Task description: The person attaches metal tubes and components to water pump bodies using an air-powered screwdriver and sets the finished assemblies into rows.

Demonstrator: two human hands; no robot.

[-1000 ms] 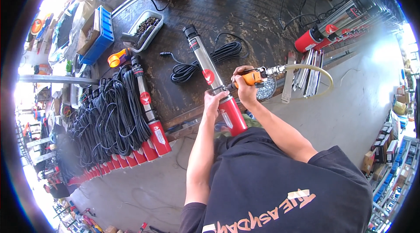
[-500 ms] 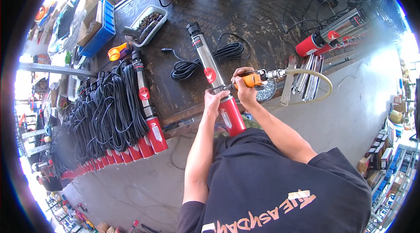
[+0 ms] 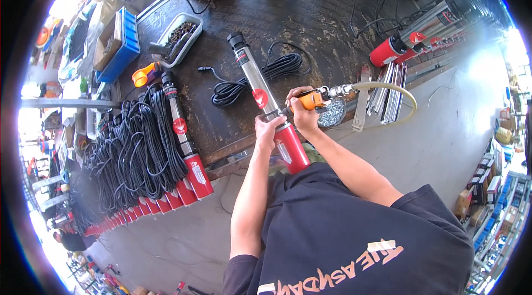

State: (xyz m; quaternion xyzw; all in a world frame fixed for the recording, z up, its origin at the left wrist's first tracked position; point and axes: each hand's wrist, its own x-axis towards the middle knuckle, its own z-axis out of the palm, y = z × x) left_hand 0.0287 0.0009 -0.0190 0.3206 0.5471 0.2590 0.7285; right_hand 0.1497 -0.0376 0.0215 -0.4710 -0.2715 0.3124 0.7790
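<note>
A long submersible pump (image 3: 256, 80), silver at its upper part and red at its lower end, lies slanted over the workbench's near edge, its red end close to my shirt. My left hand (image 3: 268, 131) is wrapped round it where silver meets red. In my right hand (image 3: 303, 116) is an orange air screwdriver (image 3: 311, 100), pointed leftward at that same joint. Its tip is partly hidden by my fingers, so contact cannot be made out. From the tool's back a pale air hose (image 3: 409, 94) curves away right. Behind the pump lies a coiled black cable (image 3: 233, 93).
A bowl of small metal parts (image 3: 332, 113) sits beside the tool. Metal strips (image 3: 386, 95) lie on the bench's right. Leftward hang many black cable bundles (image 3: 141, 140) over a row of red-ended pumps (image 3: 197, 176). A white tray (image 3: 191, 24) and blue crate (image 3: 128, 37) stand farther back.
The view has shifted slightly, so the bench items appear a little farther left. Both hands keep their hold on the pump and the air screwdriver.
</note>
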